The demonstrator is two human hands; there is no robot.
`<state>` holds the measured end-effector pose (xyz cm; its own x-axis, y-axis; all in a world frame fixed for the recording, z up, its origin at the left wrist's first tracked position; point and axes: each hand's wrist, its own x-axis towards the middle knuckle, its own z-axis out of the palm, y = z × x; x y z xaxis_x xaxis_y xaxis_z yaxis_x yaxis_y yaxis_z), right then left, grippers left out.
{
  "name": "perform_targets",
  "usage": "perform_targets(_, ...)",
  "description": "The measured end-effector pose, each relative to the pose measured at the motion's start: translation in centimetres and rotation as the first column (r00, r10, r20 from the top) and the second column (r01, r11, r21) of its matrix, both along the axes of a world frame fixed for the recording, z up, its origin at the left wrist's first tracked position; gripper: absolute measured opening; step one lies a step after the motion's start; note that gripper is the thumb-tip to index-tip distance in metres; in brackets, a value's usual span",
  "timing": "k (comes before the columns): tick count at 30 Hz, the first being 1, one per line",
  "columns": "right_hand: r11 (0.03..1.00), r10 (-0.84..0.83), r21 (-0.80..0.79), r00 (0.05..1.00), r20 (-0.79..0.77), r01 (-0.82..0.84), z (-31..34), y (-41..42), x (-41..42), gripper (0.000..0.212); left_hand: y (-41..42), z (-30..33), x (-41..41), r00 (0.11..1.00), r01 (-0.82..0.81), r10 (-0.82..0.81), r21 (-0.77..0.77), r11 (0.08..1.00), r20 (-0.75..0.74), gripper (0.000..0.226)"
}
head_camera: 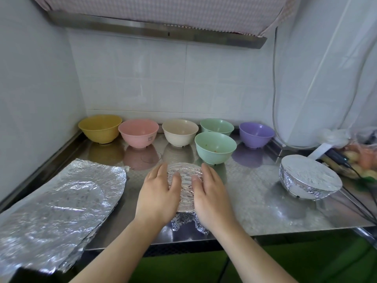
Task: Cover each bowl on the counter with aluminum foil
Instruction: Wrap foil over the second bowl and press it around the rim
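Foil sheet, crinkled silver (184,180), is thin and tears easily; left hand (158,193) and right hand (210,194), fingers nearly flat, press it over the centre-frame bowl. Best smoothed downward at the rim, gently.

Bare counter (251,193) right of centre; foil sheets (61,201) block left; bowl row (175,133) blocks rear.

a steel range hood (159,30) spans the top, draped with a checked pink cloth (163,9). white tiles (183,82) line the back wall. a thin cable (274,88) hangs down the right wall. at the bench's far right lie a crumpled plastic bag (334,135) and blurred orange items (363,158). green cabinet fronts (306,260) show below.
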<state>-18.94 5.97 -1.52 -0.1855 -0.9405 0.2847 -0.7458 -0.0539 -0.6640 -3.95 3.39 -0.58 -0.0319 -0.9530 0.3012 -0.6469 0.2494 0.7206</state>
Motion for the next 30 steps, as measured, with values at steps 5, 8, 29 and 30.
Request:
perform_targets(5, 0.997, 0.044, 0.06, 0.997, -0.059, -0.04, 1.2, 0.8, -0.1, 0.052, 1.8, -0.1, 0.7, 0.998, 0.066, -0.067, -0.074, 0.995, -0.008, 0.097)
perform_targets(8, 0.996, 0.046, 0.072, 0.994, 0.096, -0.053, 1.6, 1.1, -0.2, 0.06, 1.9, -0.5, 1.5, 0.99, 0.137, -0.133, -0.089, 0.987, 0.055, 0.123)
perform_targets(29, 0.988, -0.072, -0.119, 0.982, 0.176, 0.094, -1.0, 2.3, 1.6, 0.082, 1.4, -1.5, 2.8, 0.958, 0.242, -0.223, -0.093, 0.966, 0.182, 0.155)
perform_targets(30, 0.986, -0.08, -0.133, 0.98, 0.183, 0.106, -1.3, 2.3, 1.7, 0.084, 1.5, -1.6, 2.8, 0.959, 0.238, -0.218, -0.097, 0.966, 0.181, 0.154)
